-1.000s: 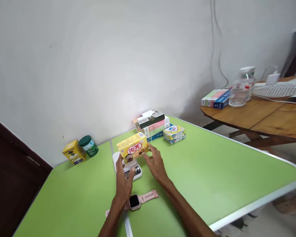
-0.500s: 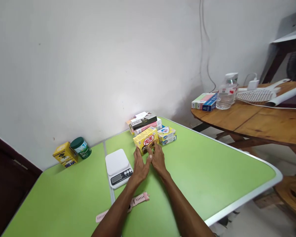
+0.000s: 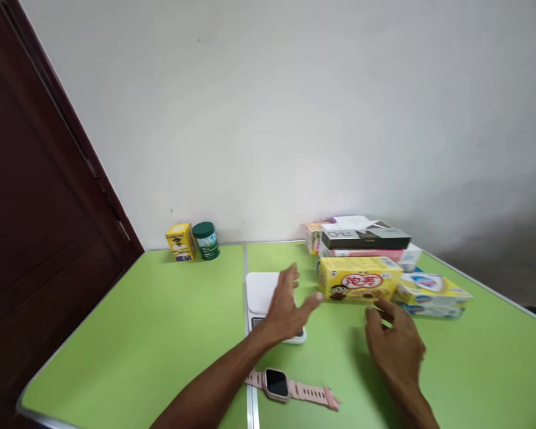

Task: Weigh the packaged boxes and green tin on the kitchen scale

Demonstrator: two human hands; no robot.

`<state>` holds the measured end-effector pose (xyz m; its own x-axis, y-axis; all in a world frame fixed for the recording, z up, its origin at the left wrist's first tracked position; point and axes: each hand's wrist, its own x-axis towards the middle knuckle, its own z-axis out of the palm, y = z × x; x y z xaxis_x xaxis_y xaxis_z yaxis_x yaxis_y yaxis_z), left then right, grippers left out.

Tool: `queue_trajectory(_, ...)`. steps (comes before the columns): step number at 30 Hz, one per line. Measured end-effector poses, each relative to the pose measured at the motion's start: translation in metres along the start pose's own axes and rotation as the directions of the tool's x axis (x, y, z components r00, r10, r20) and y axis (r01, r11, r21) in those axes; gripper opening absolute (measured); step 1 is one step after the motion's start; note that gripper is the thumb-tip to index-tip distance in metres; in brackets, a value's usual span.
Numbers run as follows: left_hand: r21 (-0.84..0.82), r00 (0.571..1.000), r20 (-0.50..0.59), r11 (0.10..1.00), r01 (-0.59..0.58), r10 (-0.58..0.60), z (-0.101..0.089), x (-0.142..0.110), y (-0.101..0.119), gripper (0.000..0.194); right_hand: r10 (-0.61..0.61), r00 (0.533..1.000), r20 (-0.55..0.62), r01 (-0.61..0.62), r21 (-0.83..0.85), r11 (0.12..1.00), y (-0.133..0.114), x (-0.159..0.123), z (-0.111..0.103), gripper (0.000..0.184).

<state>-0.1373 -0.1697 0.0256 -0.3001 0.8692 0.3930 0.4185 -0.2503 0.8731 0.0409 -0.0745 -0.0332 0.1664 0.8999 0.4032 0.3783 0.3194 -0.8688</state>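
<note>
The yellow snack box (image 3: 361,280) with red lettering stands on the green table in front of the stacked boxes. My left hand (image 3: 286,310) is open above the white kitchen scale (image 3: 261,289), thumb and fingers spread, covering part of the display. It holds nothing. Just in front of the snack box hovers my right hand (image 3: 395,339), its fingers loosely curled and apart with nothing in them. A pink smartwatch (image 3: 277,384) lies face up nearer to me, its strap stretched out and partly hidden by my left forearm.
A stack of boxes, with a black one (image 3: 366,237) near its top, sits at the back right. Yellow-and-white soap boxes (image 3: 433,292) lie right of the snack box. A small yellow box (image 3: 181,242) and a green jar (image 3: 206,241) stand by the wall.
The snack box went from above the scale to the table in front of the stack, and both hands have let go. My left hand has moved back left over the scale. The view has turned left.
</note>
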Motion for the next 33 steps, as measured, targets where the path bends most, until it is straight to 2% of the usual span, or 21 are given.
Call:
queue_trajectory(1,0.027,0.993,-0.110,0.999,-0.029,0.032,-0.022,0.000,-0.008,0.078,-0.010,1.000,0.001,0.010,0.020,1.000,-0.009,-0.004,-0.001,0.047)
queue_trajectory(3,0.137,0.932,-0.358,0.991,-0.003,0.053,-0.072,0.005,-0.031,0.072,-0.054,0.998,0.022,0.053,0.065,0.996,-0.031,-0.014,0.003,0.042)
queue_trajectory(6,0.235,0.768,-0.637,0.932,0.276,-0.067,-0.144,0.018,-0.077,0.078,-0.186,0.978,0.098,0.168,0.166,0.972,-0.074,-0.032,0.026,0.038)
queue_trajectory(7,0.246,0.722,-0.685,0.901,0.356,-0.099,-0.163,0.024,-0.092,0.083,-0.235,0.962,0.139,0.203,0.210,0.956,-0.089,-0.038,0.036,0.036)
queue_trajectory(8,0.244,0.696,-0.709,0.886,0.395,-0.115,-0.179,0.031,-0.106,0.088,-0.282,0.941,0.187,0.230,0.256,0.939,-0.103,-0.044,0.048,0.034)
queue_trajectory(9,0.242,0.679,-0.723,0.874,0.422,-0.127,-0.191,0.038,-0.119,0.092,-0.325,0.915,0.239,0.248,0.301,0.921,-0.116,-0.049,0.059,0.032)
queue_trajectory(11,0.238,0.671,-0.730,0.872,0.428,-0.130,-0.207,0.053,-0.140,0.098,-0.392,0.857,0.333,0.262,0.374,0.890,-0.138,-0.061,0.079,0.028)
queue_trajectory(14,0.238,0.668,-0.736,0.880,0.411,-0.113,-0.219,0.082,-0.161,0.103,-0.443,0.790,0.425,0.258,0.425,0.868,-0.154,-0.075,0.099,0.027)
queue_trajectory(18,0.230,0.643,-0.762,0.895,0.382,-0.078,-0.230,0.117,-0.178,0.105,-0.434,0.735,0.521,0.220,0.422,0.880,-0.155,-0.078,0.112,0.027)
queue_trajectory(22,0.229,0.613,-0.789,0.910,0.345,-0.034,-0.237,0.126,-0.181,0.101,-0.362,0.694,0.622,0.132,0.384,0.914,-0.156,-0.076,0.119,0.030)
queue_trajectory(25,0.218,0.624,-0.780,0.920,0.327,-0.037,-0.235,0.112,-0.172,0.094,-0.310,0.646,0.698,0.041,0.374,0.927,-0.160,-0.089,0.130,0.033)
queue_trajectory(27,0.196,0.668,-0.743,0.938,0.285,-0.047,-0.231,0.092,-0.163,0.087,-0.283,0.596,0.752,-0.027,0.371,0.928,-0.163,-0.104,0.142,0.041)
queue_trajectory(29,0.167,0.723,-0.688,0.956,0.242,-0.062,-0.228,0.066,-0.151,0.082,-0.230,0.565,0.792,-0.084,0.333,0.939,-0.165,-0.120,0.156,0.058)
queue_trajectory(33,0.089,0.790,-0.599,0.970,0.226,-0.129,-0.224,0.002,-0.126,0.081,-0.097,0.574,0.813,-0.180,0.241,0.954,-0.173,-0.142,0.181,0.096)
